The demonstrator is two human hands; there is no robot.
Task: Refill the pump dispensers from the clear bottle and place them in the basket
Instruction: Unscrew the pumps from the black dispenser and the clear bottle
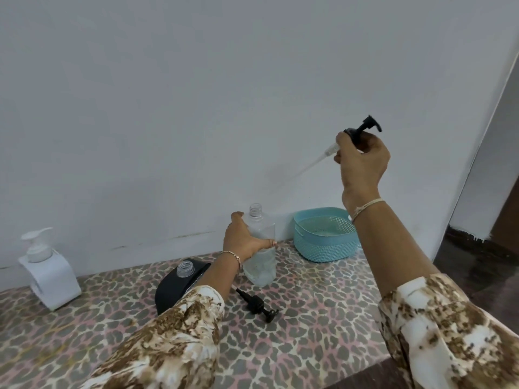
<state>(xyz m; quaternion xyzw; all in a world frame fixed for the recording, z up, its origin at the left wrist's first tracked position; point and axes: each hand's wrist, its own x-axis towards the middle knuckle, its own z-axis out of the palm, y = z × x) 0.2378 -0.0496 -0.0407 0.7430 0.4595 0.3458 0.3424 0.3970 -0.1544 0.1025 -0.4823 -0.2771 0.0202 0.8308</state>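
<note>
The clear bottle (259, 248) stands uncapped on the patterned table (323, 318), its lower part holding clear liquid, with the left hand (244, 242) wrapped round its middle. The right hand (362, 161) pinches a black pump (371, 122) held high, its tube slanting down. A black dispenser (179, 287) stands open-necked beside the left forearm, and the blue basket (320, 248) sits by the wall.

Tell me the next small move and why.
Probably lay the black pump head held by the right hand down on the table beside the other pump head. The clear bottle, gripped by the left hand, and the black dispenser both stand uncapped, so pouring looks ready once that hand is free.
</note>
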